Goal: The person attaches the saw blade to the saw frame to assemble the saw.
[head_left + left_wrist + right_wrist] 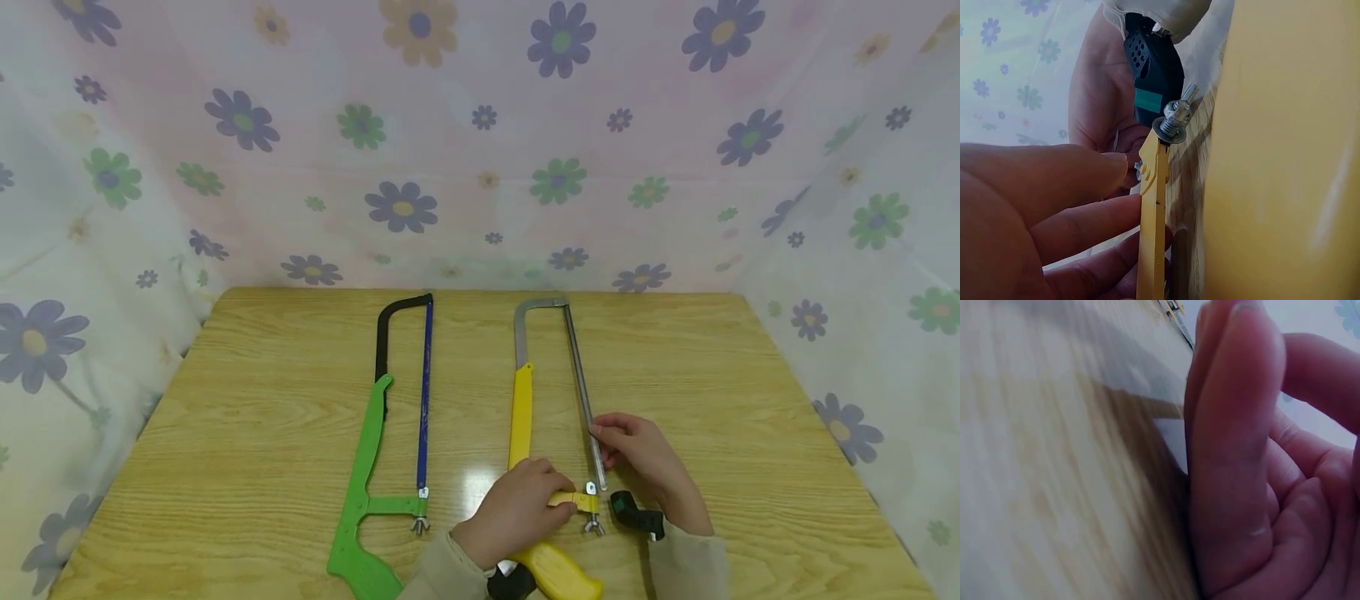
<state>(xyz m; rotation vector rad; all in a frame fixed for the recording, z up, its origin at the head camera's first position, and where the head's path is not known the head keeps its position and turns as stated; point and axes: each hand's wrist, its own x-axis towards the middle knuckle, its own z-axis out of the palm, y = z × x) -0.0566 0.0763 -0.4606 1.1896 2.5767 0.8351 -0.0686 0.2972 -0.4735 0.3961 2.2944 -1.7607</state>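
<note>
A yellow hacksaw (521, 412) with a grey bow lies on the table. Its grey saw blade (580, 358) meets the bow at the far end and slants outward, its near end just beside the metal peg (591, 488) above the wing nut (593, 525). My left hand (517, 508) grips the hacksaw's yellow crossbar; in the left wrist view, thumb and fingers lie at the crossbar (1152, 250). My right hand (648, 458) pinches the blade close to its near end. Curled fingers (1232, 437) of that hand fill the right wrist view and hide most of the blade.
On the left lies a green hacksaw (363, 458) with a blue blade (425, 392) fixed at both ends. The wooden table (247, 433) meets a flowered cloth (480, 150) at the back and sides. A black wrist camera (636, 512) sits at the right wrist.
</note>
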